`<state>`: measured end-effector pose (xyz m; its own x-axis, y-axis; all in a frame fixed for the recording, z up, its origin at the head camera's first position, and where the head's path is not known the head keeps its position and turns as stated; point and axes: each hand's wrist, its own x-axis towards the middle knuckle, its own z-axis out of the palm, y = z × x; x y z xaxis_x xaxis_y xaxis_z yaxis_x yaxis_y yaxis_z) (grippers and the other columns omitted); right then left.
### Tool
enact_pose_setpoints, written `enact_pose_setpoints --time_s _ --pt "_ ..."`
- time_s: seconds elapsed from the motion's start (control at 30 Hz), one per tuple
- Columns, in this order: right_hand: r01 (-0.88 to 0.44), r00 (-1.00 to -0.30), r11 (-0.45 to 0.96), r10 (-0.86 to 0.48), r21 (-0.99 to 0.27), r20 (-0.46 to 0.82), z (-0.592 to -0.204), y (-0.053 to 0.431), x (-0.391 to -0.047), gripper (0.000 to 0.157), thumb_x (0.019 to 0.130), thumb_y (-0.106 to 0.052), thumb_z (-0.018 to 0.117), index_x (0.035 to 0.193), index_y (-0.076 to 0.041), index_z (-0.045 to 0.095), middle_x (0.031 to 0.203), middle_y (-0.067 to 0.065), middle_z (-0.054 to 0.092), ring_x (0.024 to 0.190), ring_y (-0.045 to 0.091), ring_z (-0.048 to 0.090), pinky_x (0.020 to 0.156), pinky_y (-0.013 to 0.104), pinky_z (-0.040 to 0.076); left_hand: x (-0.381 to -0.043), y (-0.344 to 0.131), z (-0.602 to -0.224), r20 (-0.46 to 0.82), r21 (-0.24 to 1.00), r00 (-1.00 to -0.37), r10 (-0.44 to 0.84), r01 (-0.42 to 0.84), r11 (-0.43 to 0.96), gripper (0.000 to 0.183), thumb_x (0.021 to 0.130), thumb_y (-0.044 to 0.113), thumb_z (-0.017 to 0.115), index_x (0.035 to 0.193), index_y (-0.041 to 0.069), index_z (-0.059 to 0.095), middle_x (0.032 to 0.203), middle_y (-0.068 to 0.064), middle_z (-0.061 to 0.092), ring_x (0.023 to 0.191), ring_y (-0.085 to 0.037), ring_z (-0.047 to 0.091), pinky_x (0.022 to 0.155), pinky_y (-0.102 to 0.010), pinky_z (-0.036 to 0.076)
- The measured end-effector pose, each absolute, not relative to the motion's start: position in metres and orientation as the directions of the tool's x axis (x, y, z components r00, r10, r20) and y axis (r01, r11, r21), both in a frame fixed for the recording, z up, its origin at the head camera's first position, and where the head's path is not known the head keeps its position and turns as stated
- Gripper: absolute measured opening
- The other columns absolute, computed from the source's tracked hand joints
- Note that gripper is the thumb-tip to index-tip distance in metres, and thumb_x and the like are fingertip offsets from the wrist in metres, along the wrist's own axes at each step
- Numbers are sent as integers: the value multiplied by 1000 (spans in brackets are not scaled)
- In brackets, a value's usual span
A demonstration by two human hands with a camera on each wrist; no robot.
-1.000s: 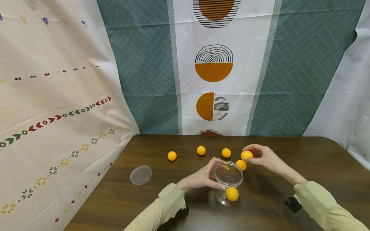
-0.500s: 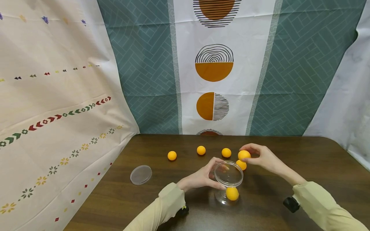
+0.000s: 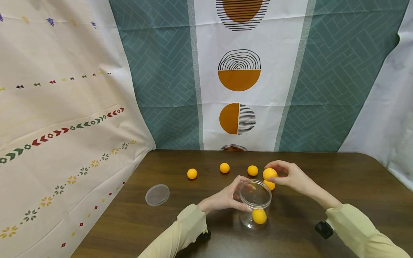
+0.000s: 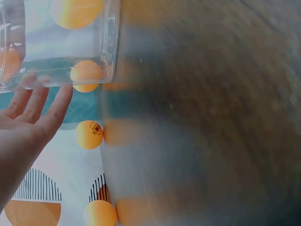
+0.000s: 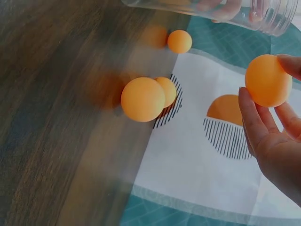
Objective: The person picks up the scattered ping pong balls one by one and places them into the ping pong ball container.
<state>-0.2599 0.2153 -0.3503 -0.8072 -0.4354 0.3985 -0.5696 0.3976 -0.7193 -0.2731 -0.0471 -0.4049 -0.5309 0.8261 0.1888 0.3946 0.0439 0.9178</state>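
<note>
My left hand (image 3: pixel 226 199) steadies a clear plastic jar (image 3: pixel 246 219), thumb on its near side and fingers round the back. The open-topped jar stands upright on the table, with one orange ping-pong ball (image 3: pixel 259 216) low inside it. In the left wrist view, my fingertips lie against the wall of the jar (image 4: pixel 51 75). My right hand (image 3: pixel 295 178) pinches another ping-pong ball (image 3: pixel 270 174) between thumb and fingers, raised to the right of the jar's rim. The right wrist view shows this held ball (image 5: pixel 268 81) well off the wood. A loose ball (image 3: pixel 269 185), partly covered, sits behind the jar.
Toward the back of the brown wooden table (image 3: pixel 129 222) lie more loose balls: one at the left (image 3: pixel 191 173), a middle ball (image 3: pixel 224 167) and a right ball (image 3: pixel 252 170). A round clear lid (image 3: pixel 157 195) lies at the left. Patterned cloth (image 3: pixel 161 89) hangs behind.
My right hand has shifted slightly left with its ping-pong ball, which now overlaps the loose ball behind the jar more. The left hand and jar have stayed put.
</note>
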Motion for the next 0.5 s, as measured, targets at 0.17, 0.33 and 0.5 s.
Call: enact_pose_setpoints --time_s 0.17,0.33,0.5 --pt "-575 -803 399 -439 -714 402 -347 212 -257 33 78 -12 72 107 -1 59 98 5 60 87 22 55 75 34 46 -273 -47 -404 193 917 -526 828 397 38 64 81 25 67 129 24 25 127 1 43 117 -13 39 86 -32 38" --pt "-577 -801 391 -444 -717 402 -345 208 -255 34 78 -11 71 107 0 58 99 5 60 88 23 55 76 32 46 -273 -47 -403 191 918 -525 829 395 39 64 81 24 67 129 25 25 127 2 42 117 -12 38 86 -33 38" --pt "-581 -796 374 -449 -723 407 -342 206 -253 34 78 -11 71 108 -1 58 100 5 59 89 24 54 76 28 45 -272 -47 -403 193 919 -526 828 392 35 63 81 23 67 129 25 25 127 2 42 117 -12 39 86 -33 39"
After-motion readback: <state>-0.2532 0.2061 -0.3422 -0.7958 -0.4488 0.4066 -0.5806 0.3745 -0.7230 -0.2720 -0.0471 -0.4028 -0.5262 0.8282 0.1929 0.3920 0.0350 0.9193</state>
